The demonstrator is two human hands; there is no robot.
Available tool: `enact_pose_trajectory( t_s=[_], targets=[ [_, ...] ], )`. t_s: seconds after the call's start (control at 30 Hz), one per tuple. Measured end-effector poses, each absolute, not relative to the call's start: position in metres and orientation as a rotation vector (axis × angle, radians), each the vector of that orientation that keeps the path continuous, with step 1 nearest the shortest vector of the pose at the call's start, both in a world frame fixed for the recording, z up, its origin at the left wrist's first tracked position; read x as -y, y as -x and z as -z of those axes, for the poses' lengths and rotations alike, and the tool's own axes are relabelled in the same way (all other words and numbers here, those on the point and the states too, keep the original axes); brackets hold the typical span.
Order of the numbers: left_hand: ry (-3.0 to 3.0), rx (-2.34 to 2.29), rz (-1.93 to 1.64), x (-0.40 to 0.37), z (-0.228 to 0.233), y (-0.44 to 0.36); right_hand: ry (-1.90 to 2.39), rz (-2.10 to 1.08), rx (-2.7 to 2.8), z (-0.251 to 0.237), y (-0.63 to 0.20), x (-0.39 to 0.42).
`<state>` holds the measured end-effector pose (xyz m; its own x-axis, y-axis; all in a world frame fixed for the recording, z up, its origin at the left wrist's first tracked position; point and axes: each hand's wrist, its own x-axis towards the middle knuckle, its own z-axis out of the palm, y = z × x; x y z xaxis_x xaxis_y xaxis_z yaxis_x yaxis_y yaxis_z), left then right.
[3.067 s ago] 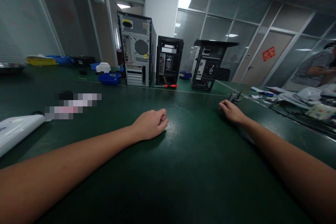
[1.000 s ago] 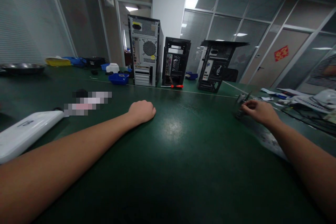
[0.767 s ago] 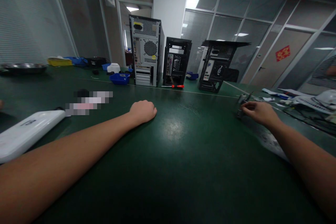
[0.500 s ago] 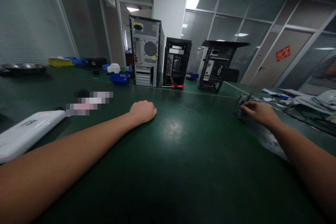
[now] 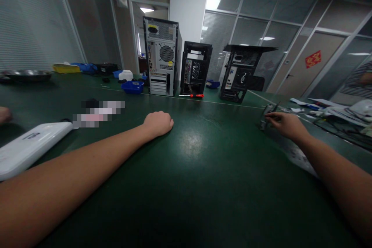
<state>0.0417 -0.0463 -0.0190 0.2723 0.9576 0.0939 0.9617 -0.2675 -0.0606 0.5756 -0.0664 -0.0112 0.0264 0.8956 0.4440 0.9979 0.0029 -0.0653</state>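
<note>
My left hand (image 5: 158, 123) rests as a loose fist on the green table (image 5: 197, 170), holding nothing. My right hand (image 5: 286, 124) is at the right, fingers pinched on a small grey metal part (image 5: 266, 114) that stands on the table. Past the hands, three computer cases stand in a row: a silver one (image 5: 161, 56), a black one (image 5: 195, 69) and a tilted black one (image 5: 240, 73). A red-handled screwdriver (image 5: 193, 95) lies in front of the middle case.
A white flat device (image 5: 26, 149) lies at the left, another person's hand (image 5: 4, 115) beyond it. Blue bins (image 5: 132, 86) sit beside the silver case. Papers, cables and white items (image 5: 345, 114) clutter the right edge, where a person in a striped shirt (image 5: 359, 81) stands.
My right hand has slid from near the middle out to the right and closed its fingers on the small metal part. My left hand curled into a fist and stayed put.
</note>
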Motion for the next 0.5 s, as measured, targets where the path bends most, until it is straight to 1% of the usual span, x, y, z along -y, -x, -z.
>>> enact_pose_trajectory(
  t_s=[0.5],
  targets=[
    [2.393, 1.82, 0.049, 0.0476, 0.019, -0.0419, 2.014, 0.182, 1.814, 0.0144, -0.5771, 0.0627]
  ],
)
